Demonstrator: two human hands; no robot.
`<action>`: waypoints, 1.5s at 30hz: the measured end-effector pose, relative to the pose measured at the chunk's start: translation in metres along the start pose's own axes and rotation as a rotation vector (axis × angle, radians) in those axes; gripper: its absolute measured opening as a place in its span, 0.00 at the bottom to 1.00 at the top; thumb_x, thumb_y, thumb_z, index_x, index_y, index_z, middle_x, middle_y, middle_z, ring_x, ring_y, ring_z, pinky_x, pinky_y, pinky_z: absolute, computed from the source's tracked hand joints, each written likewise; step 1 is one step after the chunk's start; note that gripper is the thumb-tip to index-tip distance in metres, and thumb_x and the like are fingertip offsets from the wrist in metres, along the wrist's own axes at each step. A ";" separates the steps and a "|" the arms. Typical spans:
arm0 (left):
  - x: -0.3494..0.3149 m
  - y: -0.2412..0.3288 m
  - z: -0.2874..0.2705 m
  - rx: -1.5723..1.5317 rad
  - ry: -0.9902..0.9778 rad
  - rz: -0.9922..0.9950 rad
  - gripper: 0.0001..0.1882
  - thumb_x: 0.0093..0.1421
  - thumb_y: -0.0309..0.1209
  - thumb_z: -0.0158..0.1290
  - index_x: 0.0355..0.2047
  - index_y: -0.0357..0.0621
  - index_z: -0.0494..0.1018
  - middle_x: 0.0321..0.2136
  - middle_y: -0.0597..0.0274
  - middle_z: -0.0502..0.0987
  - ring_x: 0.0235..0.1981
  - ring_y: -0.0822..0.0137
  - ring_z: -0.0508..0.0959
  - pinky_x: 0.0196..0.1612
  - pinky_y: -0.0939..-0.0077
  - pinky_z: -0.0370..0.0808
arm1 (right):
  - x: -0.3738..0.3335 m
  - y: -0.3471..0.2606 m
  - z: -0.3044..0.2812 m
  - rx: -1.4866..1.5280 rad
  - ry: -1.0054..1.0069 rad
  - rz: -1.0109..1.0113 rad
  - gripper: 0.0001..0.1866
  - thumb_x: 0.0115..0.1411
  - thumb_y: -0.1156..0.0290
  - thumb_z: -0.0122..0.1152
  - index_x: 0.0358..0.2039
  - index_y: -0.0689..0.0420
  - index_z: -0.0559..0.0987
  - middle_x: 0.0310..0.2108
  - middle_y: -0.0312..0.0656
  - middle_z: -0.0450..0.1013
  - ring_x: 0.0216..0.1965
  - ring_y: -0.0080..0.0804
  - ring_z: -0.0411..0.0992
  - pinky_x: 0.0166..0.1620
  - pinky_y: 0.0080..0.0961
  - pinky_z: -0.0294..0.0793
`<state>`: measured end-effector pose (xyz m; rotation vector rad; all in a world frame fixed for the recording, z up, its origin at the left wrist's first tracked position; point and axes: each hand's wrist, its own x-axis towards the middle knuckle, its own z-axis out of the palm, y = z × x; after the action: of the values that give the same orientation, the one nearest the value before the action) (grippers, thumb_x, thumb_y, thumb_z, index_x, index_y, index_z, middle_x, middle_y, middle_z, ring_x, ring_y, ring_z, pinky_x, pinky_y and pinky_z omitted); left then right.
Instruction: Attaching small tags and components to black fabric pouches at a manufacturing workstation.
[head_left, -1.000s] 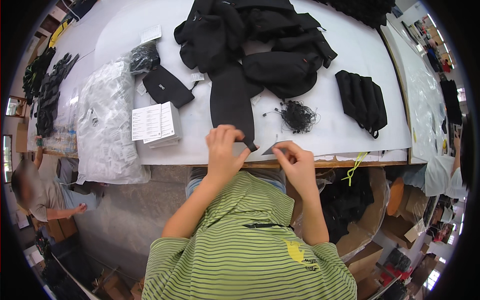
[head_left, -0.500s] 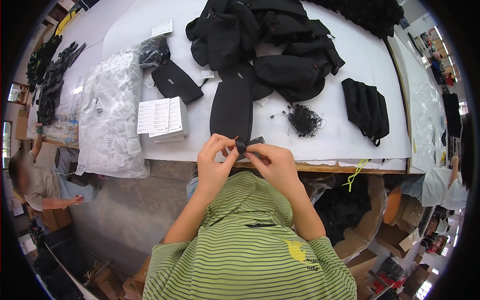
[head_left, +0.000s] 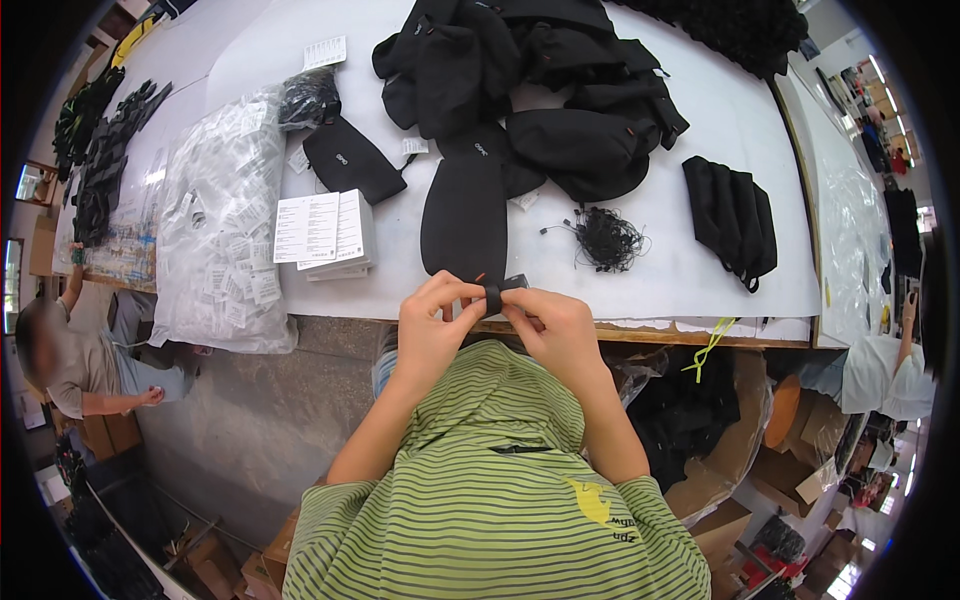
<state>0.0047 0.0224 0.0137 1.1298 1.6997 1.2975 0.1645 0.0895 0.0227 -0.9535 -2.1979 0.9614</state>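
Observation:
A flat black fabric pouch (head_left: 463,220) lies on the white table just in front of me, its near end at the table edge. At that end a short black strap (head_left: 492,299) stands up between my hands, with a small orange tab (head_left: 480,277) beside it. My left hand (head_left: 432,318) pinches the strap area from the left, thumb and forefinger pressed together. From the other side my right hand (head_left: 556,325) grips the same strap between thumb and fingertips. The fingers partly hide how the strap is folded.
Left of the pouch are a stack of white printed cards (head_left: 345,235) and a clear bag of tags (head_left: 225,225). More black pouches (head_left: 580,150) are heaped behind. To the right lie tangled black strings (head_left: 610,240) and overlapping pouches (head_left: 730,220). A person (head_left: 95,375) sits at left.
Both hands have shifted slightly right with the strap. The strap, bunched between the fingertips before, now shows as a flatter upright band. The pouch's near part has shifted slightly with them.

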 end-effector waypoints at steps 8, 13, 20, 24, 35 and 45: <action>0.005 0.002 -0.006 -0.117 0.139 0.230 0.03 0.58 0.23 0.54 0.32 0.39 0.72 0.33 0.65 0.73 0.23 0.81 0.64 0.25 0.87 0.61 | -0.011 0.016 -0.011 1.090 0.206 0.367 0.07 0.60 0.77 0.57 0.38 0.56 0.70 0.29 0.33 0.68 0.29 0.12 0.62 0.29 0.11 0.58; -0.001 0.027 0.000 -0.578 -0.064 -0.063 0.02 0.61 0.24 0.52 0.32 0.39 0.71 0.27 0.71 0.70 0.23 0.83 0.61 0.25 0.88 0.58 | -0.015 0.024 -0.020 1.214 0.219 0.379 0.07 0.60 0.77 0.57 0.37 0.55 0.70 0.31 0.38 0.73 0.27 0.14 0.63 0.29 0.11 0.59; -0.003 0.025 0.008 -0.371 -0.235 -0.095 0.04 0.59 0.23 0.56 0.34 0.37 0.75 0.18 0.80 0.60 0.20 0.87 0.57 0.24 0.89 0.52 | -0.016 0.012 -0.011 1.057 0.220 0.429 0.07 0.61 0.73 0.59 0.33 0.58 0.70 0.33 0.48 0.79 0.19 0.17 0.67 0.23 0.11 0.62; -0.003 0.029 0.010 -0.256 -0.217 -0.057 0.04 0.58 0.24 0.57 0.33 0.38 0.76 0.16 0.81 0.57 0.19 0.87 0.56 0.23 0.88 0.52 | -0.018 0.006 -0.004 1.045 0.185 0.477 0.07 0.60 0.72 0.61 0.30 0.61 0.73 0.28 0.43 0.78 0.16 0.17 0.67 0.20 0.11 0.60; -0.003 0.029 0.009 -0.189 -0.205 -0.036 0.04 0.56 0.24 0.58 0.32 0.38 0.76 0.14 0.80 0.58 0.18 0.86 0.56 0.22 0.87 0.52 | -0.018 0.007 -0.003 1.068 0.170 0.510 0.08 0.59 0.71 0.63 0.29 0.62 0.76 0.23 0.36 0.75 0.15 0.16 0.65 0.20 0.11 0.57; 0.000 0.029 0.006 -0.152 -0.231 -0.036 0.04 0.56 0.25 0.59 0.31 0.38 0.77 0.13 0.80 0.58 0.17 0.86 0.56 0.21 0.87 0.52 | -0.016 0.008 -0.004 0.973 0.132 0.486 0.07 0.58 0.69 0.64 0.29 0.58 0.77 0.23 0.32 0.74 0.21 0.11 0.64 0.22 0.10 0.57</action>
<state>0.0165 0.0274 0.0402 1.1083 1.4225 1.2029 0.1803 0.0826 0.0156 -0.9927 -1.1124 1.8627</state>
